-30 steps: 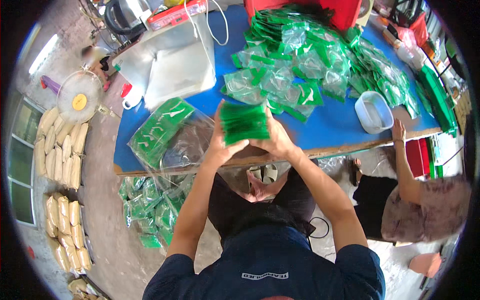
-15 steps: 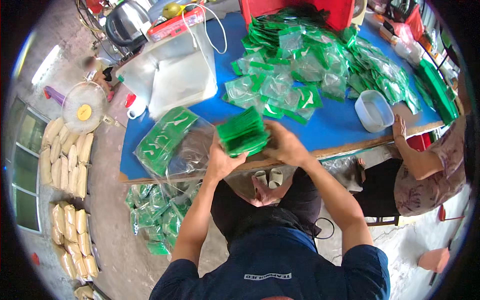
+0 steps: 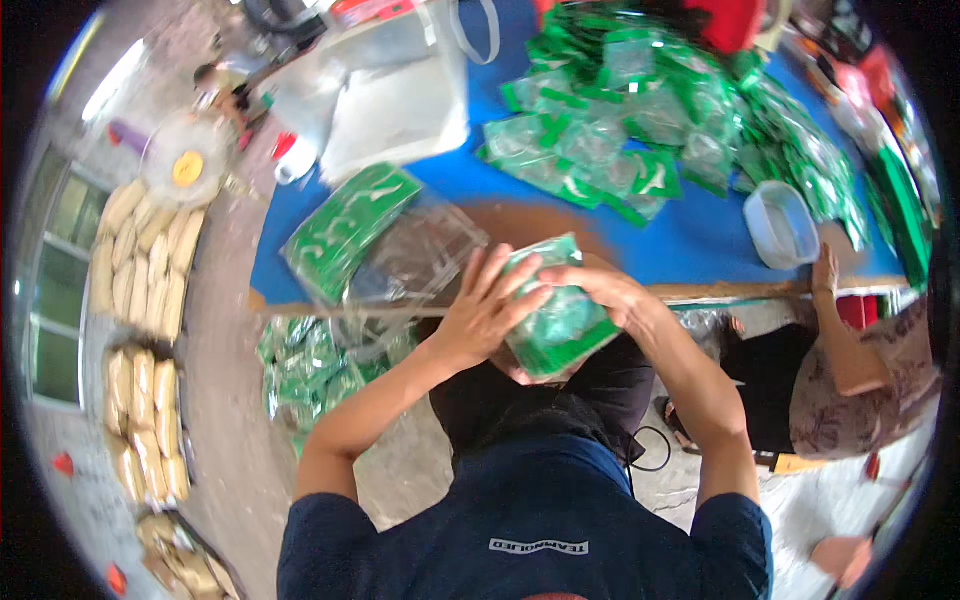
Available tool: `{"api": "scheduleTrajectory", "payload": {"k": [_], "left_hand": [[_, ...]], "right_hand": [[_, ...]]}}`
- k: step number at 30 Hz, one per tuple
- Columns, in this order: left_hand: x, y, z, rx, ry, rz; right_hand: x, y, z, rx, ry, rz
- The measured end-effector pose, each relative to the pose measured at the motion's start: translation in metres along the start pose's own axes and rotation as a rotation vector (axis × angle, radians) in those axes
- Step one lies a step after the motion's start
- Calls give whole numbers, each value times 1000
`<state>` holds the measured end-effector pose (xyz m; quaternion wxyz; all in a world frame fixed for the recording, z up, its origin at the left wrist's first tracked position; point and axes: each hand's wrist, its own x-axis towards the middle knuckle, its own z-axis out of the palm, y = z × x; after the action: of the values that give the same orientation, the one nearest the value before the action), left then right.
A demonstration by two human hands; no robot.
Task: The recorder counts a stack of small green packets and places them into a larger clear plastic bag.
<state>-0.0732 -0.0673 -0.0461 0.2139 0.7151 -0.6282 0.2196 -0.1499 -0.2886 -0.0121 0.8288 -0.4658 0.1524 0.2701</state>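
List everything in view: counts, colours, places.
Table: one, blue, centre
Packet bundle: one, green, held, front centre
Packet pile: many, green, table's far side
Large bag: one, clear and green, table's near left
Tub: one, whitish, table's right
Tray: one, whitish, table's far left
Red-lidded container: one, white, beside tray
Floor packets: many, green, below table's left
Sacks: many, tan, far left
Fan: one, yellow centre, left
Co-worker: one, brown patterned top, right
Clutter: several, mixed, blurred, far right
Left hand: one, bare, on bundle
Right hand: one, bare, on bundle
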Motion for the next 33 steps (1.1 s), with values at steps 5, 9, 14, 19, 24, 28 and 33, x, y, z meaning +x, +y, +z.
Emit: {"api": "scheduleTrajectory", "payload": {"k": [5,9,14,19,24,28,33], "left_hand": [[-12,14,-12,-7,-152,25],[-3,16,-13,-72,-179,43],[-32,6,-13,33,-85,20],[22,-51,-32,107,-33,-605],[29,-87,4,317,-87,-569],[0,-89,-14,431,-161,-592],[-52,-69,-51,413,-123,-612]], "right_hand": [[0,20,0,-90,-41,-183],[-7,43,-8,66,-37,-198],[36,80,-11,84,-121,-264],[21,40,9,456,56,-342],[35,40,25,435,118,-367],[28,44,26,347,237,-461],[37,44,25,154,386,-620]]}}
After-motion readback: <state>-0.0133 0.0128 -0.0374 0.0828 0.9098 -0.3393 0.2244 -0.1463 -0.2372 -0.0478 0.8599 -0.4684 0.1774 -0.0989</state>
